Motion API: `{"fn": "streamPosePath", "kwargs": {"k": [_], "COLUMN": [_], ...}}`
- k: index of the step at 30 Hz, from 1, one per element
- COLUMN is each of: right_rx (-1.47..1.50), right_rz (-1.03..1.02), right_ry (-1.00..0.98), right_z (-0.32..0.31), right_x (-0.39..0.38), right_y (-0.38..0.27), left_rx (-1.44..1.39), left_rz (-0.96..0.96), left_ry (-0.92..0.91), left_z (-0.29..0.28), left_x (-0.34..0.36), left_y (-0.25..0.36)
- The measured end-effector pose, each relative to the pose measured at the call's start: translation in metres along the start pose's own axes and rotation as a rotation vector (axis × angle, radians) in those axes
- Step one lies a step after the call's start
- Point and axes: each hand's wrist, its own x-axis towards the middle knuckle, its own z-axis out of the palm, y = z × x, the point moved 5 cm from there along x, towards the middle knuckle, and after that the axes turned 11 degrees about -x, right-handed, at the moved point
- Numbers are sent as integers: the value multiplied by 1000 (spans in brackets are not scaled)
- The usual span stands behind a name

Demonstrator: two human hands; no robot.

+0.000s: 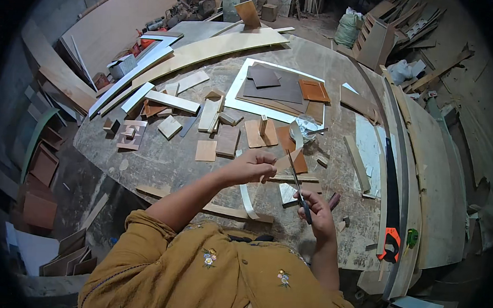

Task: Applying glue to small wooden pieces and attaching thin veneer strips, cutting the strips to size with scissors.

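My right hand is wrapped round the dark handles of a pair of scissors, whose blades point up and away from me. Pinched closed, my left hand holds a thin tan strip, which reaches toward the blades. Whether the blades touch it I cannot tell. Behind my left wrist a white curved strip runs toward the near table edge. Just beyond the scissors lie brown sheet pieces and a crumpled clear plastic wrap. A small whitish block sits beside my right hand.
The worn table carries several wood offcuts, a white board with dark sheets on it, and long curved planks at the back. On the right rest a handsaw with an orange handle and a green tape measure.
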Motion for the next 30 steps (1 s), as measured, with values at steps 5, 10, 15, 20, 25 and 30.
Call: {"fn": "streamPosePath", "kwargs": {"k": [5, 10, 15, 20, 25, 30], "right_rx": [13, -22, -43, -54, -33, -23], "right_rz": [7, 70, 93, 96, 137, 149], "right_ry": [-22, -25, -46, -54, -14, -31], "right_z": [-6, -5, 1, 2, 1, -5], "right_x": [-4, -8, -7, -7, -10, -14], "right_y": [6, 9, 7, 15, 23, 38], "left_rx": [90, 87, 108, 99, 111, -21], "left_rz": [-27, -45, -87, -134, -163, -159], "left_ry": [21, -2, -17, -47, -46, 45], "left_z": [2, -1, -6, -5, -2, -12], "left_x": [0, 0, -1, -5, -8, -7], "left_y": [1, -7, -13, -13, -17, -23]}}
